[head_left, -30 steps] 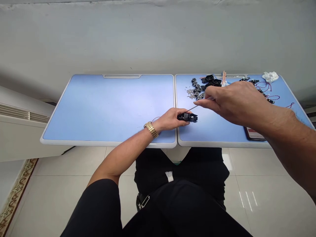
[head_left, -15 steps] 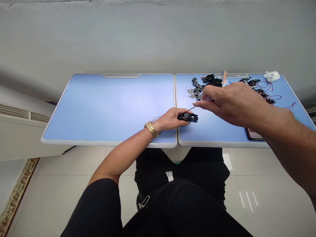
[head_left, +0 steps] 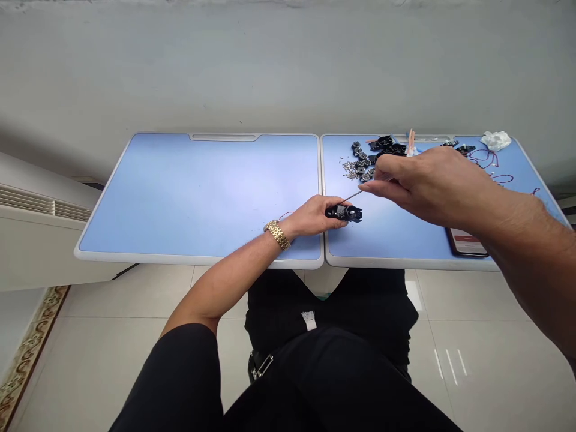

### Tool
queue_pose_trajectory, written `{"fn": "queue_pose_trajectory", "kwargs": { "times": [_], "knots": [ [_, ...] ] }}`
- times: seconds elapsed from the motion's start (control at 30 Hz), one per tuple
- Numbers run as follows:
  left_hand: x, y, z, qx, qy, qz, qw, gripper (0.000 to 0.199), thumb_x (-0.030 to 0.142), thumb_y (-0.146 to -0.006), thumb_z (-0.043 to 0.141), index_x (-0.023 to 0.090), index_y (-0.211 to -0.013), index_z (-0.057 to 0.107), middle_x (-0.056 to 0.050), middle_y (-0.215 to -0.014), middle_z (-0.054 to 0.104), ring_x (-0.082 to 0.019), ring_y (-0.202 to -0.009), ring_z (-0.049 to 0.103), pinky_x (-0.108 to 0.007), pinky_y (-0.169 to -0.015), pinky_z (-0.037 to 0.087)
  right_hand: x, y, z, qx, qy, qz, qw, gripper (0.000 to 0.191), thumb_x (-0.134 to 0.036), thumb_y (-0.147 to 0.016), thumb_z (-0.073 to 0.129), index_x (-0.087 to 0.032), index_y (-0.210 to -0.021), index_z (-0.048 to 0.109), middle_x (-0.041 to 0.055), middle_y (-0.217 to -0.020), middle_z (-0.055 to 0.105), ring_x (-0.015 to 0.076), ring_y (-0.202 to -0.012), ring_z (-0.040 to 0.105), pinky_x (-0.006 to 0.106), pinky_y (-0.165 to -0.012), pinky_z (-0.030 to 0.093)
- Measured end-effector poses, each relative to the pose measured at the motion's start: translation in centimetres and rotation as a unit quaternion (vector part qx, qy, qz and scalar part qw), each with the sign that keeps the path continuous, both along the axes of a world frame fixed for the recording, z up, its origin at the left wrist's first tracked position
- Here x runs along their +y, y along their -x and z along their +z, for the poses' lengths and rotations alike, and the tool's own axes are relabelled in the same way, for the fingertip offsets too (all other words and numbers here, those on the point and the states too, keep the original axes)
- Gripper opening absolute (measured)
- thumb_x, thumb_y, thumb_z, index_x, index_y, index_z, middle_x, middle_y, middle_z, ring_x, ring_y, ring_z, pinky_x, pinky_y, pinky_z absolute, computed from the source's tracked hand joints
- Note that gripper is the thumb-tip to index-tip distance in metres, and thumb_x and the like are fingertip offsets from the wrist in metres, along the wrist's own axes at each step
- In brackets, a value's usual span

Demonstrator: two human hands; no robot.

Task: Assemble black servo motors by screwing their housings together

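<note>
Over the seam of the blue table (head_left: 180,204), left hand (head_left: 309,217) clenches a black plastic housing (head_left: 344,212). Right hand (head_left: 432,186) pinches a slim screwdriver (head_left: 351,195) (tip just beside the housing), with small black parts (head_left: 362,162) lying beyond.

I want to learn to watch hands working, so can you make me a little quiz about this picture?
1. What does the left hand with the gold watch hold?
2. True or false: the phone and the small screws lie on the same blue tabletop.
3. Fill in the blank: the right hand pinches a thin ____.

Key:
1. A black plastic part.
2. True.
3. Screwdriver.
</note>
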State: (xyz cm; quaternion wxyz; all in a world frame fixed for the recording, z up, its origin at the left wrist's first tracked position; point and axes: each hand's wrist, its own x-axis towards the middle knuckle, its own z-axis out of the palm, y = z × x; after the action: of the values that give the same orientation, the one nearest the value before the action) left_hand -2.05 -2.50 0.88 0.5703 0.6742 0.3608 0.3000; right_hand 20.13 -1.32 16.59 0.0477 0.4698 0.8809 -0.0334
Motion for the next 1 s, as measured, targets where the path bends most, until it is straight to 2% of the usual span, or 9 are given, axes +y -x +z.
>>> {"fn": "queue_pose_trajectory", "kwargs": {
  "times": [0.1, 0.27, 0.33, 0.43, 0.63, 0.7, 0.83, 0.9, 1.0],
  "knots": [
    [0.0, 0.0, 0.1, -0.004, 0.002, -0.004, 1.0, 0.03, 0.027, -0.085, 0.082, 0.018, -0.114, 0.082, -0.001, -0.091, 0.073, -0.015, -0.083, 0.062, -0.031, -0.08, 0.047, -0.1, 0.0, 0.0, -0.019, 0.004, -0.031, 0.999, 0.066, -0.078, -0.111, 0.03, -0.031, -0.1, 0.074, 0.0106, -0.069, 0.063, 0.037, -0.075, 0.065, 0.044, -0.07, 0.035],
    [-0.1, 0.1, 0.3, -0.01, 0.006, -0.004, 1.0, 0.033, 0.027, -0.085, 0.082, 0.018, -0.117, 0.082, -0.001, -0.092, 0.073, -0.015, -0.084, 0.061, -0.031, -0.081, 0.046, 0.1, -0.7, 0.2, 0.027, 0.052, -0.036, 0.998, 0.05, -0.064, -0.111, 0.041, -0.029, -0.138, 0.065, 0.013, -0.095, 0.08, 0.0387, -0.083, 0.07, 0.047, -0.072, 0.042],
    [-0.1, 0.1, 0.4, -0.006, 0.007, -0.007, 1.0, 0.034, 0.028, -0.086, 0.082, 0.018, -0.118, 0.082, -0.001, -0.092, 0.072, -0.015, -0.084, 0.061, -0.031, -0.081, 0.046, 0.0, -0.6, 0.2, 0.05, 0.063, -0.02, 0.997, 0.039, -0.055, -0.112, 0.043, -0.029, -0.134, 0.063, 0.0125, -0.1, 0.08, 0.0362, -0.083, 0.069, 0.046, -0.072, 0.044],
    [-0.1, 0.1, 0.4, 0.0, 0.007, -0.007, 1.0, 0.034, 0.028, -0.085, 0.082, 0.018, -0.118, 0.082, -0.001, -0.092, 0.072, -0.015, -0.084, 0.061, -0.031, -0.081, 0.046, -0.1, 0.0, 0.2, 0.039, 0.041, -0.012, 0.998, 0.029, -0.048, -0.113, 0.043, -0.028, -0.116, 0.064, 0.0097, -0.088, 0.075, 0.0315, -0.075, 0.063, 0.043, -0.071, 0.04],
    [-0.2, 0.1, 0.3, 0.001, -0.004, -0.009, 1.0, 0.031, 0.028, -0.086, 0.081, 0.018, -0.116, 0.081, 0.0, -0.091, 0.07, -0.015, -0.083, 0.059, -0.031, -0.081, 0.046, 0.1, 0.6, -0.3, -0.016, -0.019, -0.043, 0.999, 0.039, -0.058, -0.112, 0.051, -0.027, -0.094, 0.066, 0.0056, -0.065, 0.056, 0.0283, -0.068, 0.056, 0.04, -0.068, 0.031],
    [-0.2, 0.1, 0.3, -0.003, -0.002, -0.011, 1.0, 0.031, 0.028, -0.086, 0.081, 0.017, -0.115, 0.081, 0.0, -0.091, 0.07, -0.014, -0.083, 0.059, -0.031, -0.081, 0.046, 0.2, 0.1, -0.4, -0.003, -0.009, -0.05, 0.999, 0.041, -0.06, -0.112, 0.051, -0.026, -0.098, 0.069, 0.0066, -0.067, 0.061, 0.0293, -0.069, 0.059, 0.04, -0.068, 0.033],
    [-0.2, 0.1, 0.3, -0.007, 0.005, -0.007, 1.0, 0.032, 0.028, -0.087, 0.081, 0.018, -0.117, 0.081, 0.0, -0.092, 0.072, -0.015, -0.085, 0.061, -0.031, -0.082, 0.046, 0.4, -1.0, -0.7, 0.06, 0.044, -0.008, 0.997, 0.036, -0.053, -0.111, 0.049, -0.028, -0.132, 0.065, 0.0073, -0.095, 0.081, 0.0293, -0.076, 0.067, 0.04, -0.068, 0.041],
    [-0.2, 0.1, 0.3, 0.001, 0.001, -0.004, 1.0, 0.032, 0.027, -0.086, 0.081, 0.018, -0.118, 0.081, 0.0, -0.092, 0.072, -0.015, -0.084, 0.062, -0.031, -0.082, 0.046, 0.4, -1.0, -0.8, 0.085, 0.044, 0.0, 0.995, 0.027, -0.048, -0.11, 0.052, -0.029, -0.123, 0.066, 0.0052, -0.096, 0.081, 0.0268, -0.074, 0.066, 0.04, -0.068, 0.042],
    [-0.2, 0.1, 0.3, 0.011, -0.013, -0.006, 1.0, 0.032, 0.026, -0.086, 0.08, 0.018, -0.117, 0.081, 0.0, -0.092, 0.073, -0.015, -0.084, 0.062, -0.032, -0.083, 0.047, 0.4, -0.4, -1.0, 0.091, 0.021, 0.019, 0.995, 0.02, -0.043, -0.108, 0.056, -0.027, -0.108, 0.068, 0.0027, -0.076, 0.072, 0.0226, -0.063, 0.057, 0.038, -0.065, 0.038]
  ]
}}
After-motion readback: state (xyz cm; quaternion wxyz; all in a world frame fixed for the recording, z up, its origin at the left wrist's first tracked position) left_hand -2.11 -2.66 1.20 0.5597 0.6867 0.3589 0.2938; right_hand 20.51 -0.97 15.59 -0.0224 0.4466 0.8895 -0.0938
